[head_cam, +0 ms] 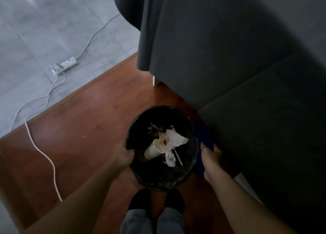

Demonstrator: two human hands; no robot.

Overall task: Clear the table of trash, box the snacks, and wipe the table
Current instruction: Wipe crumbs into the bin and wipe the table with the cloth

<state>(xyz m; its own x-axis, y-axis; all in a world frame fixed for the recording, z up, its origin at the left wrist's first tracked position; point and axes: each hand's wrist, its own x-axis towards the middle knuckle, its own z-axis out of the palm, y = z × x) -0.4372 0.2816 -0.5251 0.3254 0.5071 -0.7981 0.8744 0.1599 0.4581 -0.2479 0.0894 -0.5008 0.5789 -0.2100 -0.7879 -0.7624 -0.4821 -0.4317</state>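
Observation:
A round trash bin (155,179) lined with a black bag stands on the wooden floor just in front of my feet. Inside lie a paper cup (154,150), crumpled white tissues (173,141) and a thin white stick. My left hand (123,155) grips the bin's left rim. My right hand (210,158) is at the right rim, its fingers closed on a dark blue cloth (204,138) that hangs beside the bin. The table is out of view.
A dark grey sofa (229,57) fills the right side, close against the bin. A white power strip (68,65) and its cables (42,152) trail across the grey tiles and the wooden floor at left. A dark round object (128,6) sits at top centre.

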